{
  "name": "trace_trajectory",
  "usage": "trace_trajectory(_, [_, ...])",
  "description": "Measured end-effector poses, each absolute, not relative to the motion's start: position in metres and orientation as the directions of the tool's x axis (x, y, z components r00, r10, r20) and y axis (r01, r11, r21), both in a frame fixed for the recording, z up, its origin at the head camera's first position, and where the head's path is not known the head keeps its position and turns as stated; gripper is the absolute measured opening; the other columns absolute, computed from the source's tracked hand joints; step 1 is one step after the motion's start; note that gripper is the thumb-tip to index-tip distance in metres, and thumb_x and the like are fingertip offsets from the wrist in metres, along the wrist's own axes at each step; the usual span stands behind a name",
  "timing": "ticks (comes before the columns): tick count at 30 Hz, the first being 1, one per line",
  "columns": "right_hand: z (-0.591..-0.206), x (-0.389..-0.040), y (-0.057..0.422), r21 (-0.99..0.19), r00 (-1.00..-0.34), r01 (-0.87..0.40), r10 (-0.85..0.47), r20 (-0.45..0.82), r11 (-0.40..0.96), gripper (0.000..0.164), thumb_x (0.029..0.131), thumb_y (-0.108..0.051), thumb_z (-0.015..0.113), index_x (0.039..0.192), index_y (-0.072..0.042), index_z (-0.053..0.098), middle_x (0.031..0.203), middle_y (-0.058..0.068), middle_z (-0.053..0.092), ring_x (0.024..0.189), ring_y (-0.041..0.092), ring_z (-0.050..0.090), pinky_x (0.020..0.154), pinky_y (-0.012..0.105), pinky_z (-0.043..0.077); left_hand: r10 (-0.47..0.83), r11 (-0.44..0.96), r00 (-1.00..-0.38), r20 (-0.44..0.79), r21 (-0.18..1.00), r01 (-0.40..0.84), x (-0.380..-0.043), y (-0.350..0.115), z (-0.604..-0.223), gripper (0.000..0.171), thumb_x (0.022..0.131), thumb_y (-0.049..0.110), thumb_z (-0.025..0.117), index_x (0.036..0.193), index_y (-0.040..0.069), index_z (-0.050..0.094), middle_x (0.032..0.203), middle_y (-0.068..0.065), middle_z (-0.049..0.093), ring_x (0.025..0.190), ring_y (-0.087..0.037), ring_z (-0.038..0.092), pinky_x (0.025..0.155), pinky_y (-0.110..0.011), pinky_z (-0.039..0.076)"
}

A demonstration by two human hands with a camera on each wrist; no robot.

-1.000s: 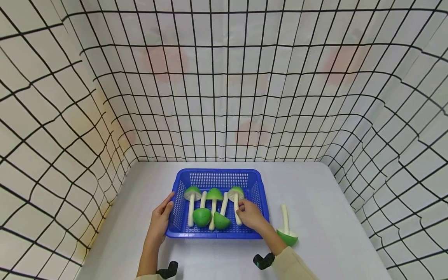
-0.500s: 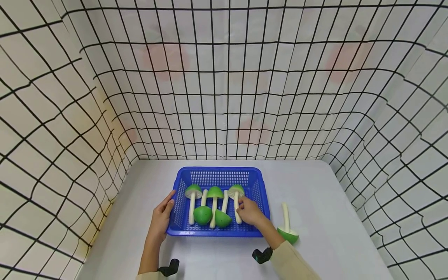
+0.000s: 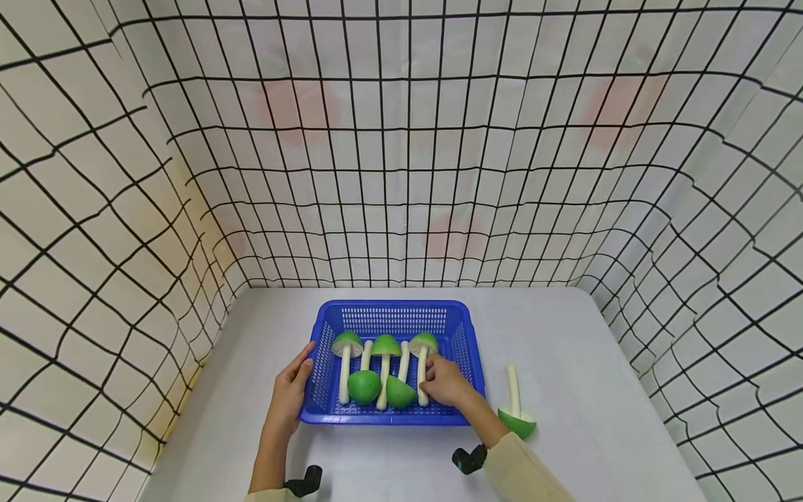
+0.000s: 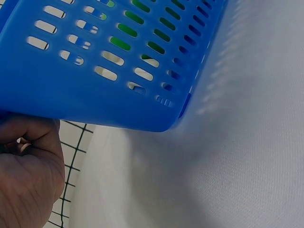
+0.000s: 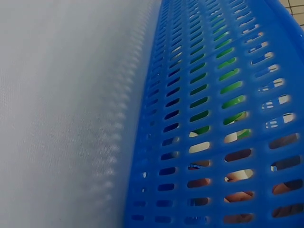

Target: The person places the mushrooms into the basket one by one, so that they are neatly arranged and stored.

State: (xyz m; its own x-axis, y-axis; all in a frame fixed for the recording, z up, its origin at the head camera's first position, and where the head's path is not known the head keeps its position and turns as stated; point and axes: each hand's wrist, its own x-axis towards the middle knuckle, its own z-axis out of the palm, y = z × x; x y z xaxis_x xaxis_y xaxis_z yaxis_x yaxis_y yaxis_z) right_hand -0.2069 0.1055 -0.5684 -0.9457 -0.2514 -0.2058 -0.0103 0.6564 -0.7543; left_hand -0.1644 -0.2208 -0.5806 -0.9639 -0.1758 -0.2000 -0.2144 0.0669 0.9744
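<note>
In the head view a blue plastic basket holds several toy mushrooms with green caps and white stems, laid side by side with caps alternating far and near. My left hand grips the basket's left rim; the left wrist view shows that hand with curled fingers at the basket's edge. Inside the basket, my right hand pinches the stem of the rightmost mushroom, whose cap points away from me. The right wrist view shows its fingers only partly, through the slots of the basket wall.
One more green-capped mushroom lies on the white table right of the basket, near my right forearm. White walls with a black grid enclose the table at the back and both sides.
The lower end of the pinched mushroom's stem has shifted slightly left with my right fingers. My left hand stays on the basket's rim, and the other mushrooms keep their places.
</note>
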Motion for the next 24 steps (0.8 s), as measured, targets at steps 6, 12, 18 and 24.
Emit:
trace_trajectory(6, [-0.565, -0.206, 0.108, -0.734, -0.940, -0.019, -0.263, -0.219, 0.679, 0.037, 0.090, -0.005, 0.074, 0.121, 0.008, 0.059, 0.098, 0.014, 0.071, 0.085, 0.022, 0.067, 0.073, 0.038, 0.059, -0.167, 0.062, -0.966, -0.198, 0.975, -0.211, -0.165, -0.221, -0.581, 0.045, 0.111, 0.034, 0.046, 0.156, 0.031, 0.047, 0.168, -0.012, 0.033, 0.151, -0.045, 0.035, 0.117, -0.062, 0.036])
trace_trajectory(12, [-0.562, -0.205, 0.110, -0.718, -0.943, -0.034, -0.260, -0.207, 0.695, 0.039, 0.090, -0.008, 0.075, 0.122, 0.009, 0.062, 0.101, 0.016, 0.072, 0.093, 0.028, 0.069, 0.082, 0.045, 0.060, -0.171, 0.073, -0.968, -0.181, 0.978, -0.196, -0.166, -0.221, -0.583, 0.046, 0.110, 0.037, 0.048, 0.156, 0.030, 0.047, 0.167, -0.013, 0.035, 0.150, -0.045, 0.038, 0.115, -0.061, 0.038])
trace_trajectory(18, [-0.556, -0.202, 0.111, -0.719, -0.951, -0.035, -0.245, -0.190, 0.694, 0.038, 0.091, -0.009, 0.075, 0.124, 0.006, 0.064, 0.105, 0.015, 0.072, 0.099, 0.028, 0.069, 0.087, 0.046, 0.059, -0.166, 0.080, -0.972, -0.169, 0.980, -0.184, -0.164, -0.221, -0.583, 0.047, 0.110, 0.038, 0.047, 0.156, 0.029, 0.046, 0.167, -0.014, 0.035, 0.150, -0.046, 0.037, 0.115, -0.061, 0.037])
trace_trajectory(24, [-0.546, -0.200, 0.117, -0.792, -0.969, -0.090, -0.238, -0.072, 0.604, 0.035, 0.091, -0.006, 0.074, 0.123, 0.005, 0.065, 0.111, 0.019, 0.071, 0.097, 0.028, 0.072, 0.084, 0.042, 0.061, -0.166, 0.079, -0.971, -0.174, 0.979, -0.189, -0.164, -0.221, -0.583, 0.047, 0.110, 0.038, 0.046, 0.156, 0.029, 0.046, 0.167, -0.013, 0.035, 0.149, -0.045, 0.039, 0.114, -0.059, 0.040])
